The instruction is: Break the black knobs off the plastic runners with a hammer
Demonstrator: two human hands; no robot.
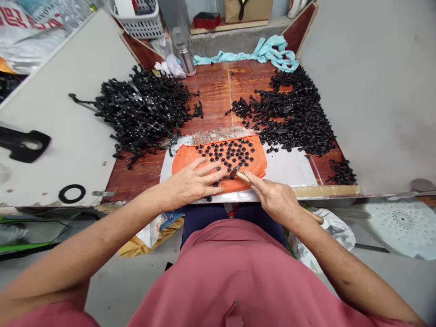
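Note:
My left hand (192,182) lies over the orange cloth (185,156), fingers stretched out and slightly apart. Beside its fingertips is a black part (229,176), partly hidden. My right hand (276,197) is closed around the wooden handle of a small hammer (243,177), whose dark head rests close to my left fingertips. The handle's end sticks out past my wrist. Several small round black pieces (233,152) are spread across the cloth beyond my hands. One more black piece (209,198) sits at the table's front edge.
A heap of black stemmed parts (143,109) stands at left, and a pile of smaller black pieces (296,118) at right. Behind are a steel flask (185,59), blue cloth strips (269,50) and a grey basket (143,22). Light boards (368,91) flank the wooden tabletop (213,91).

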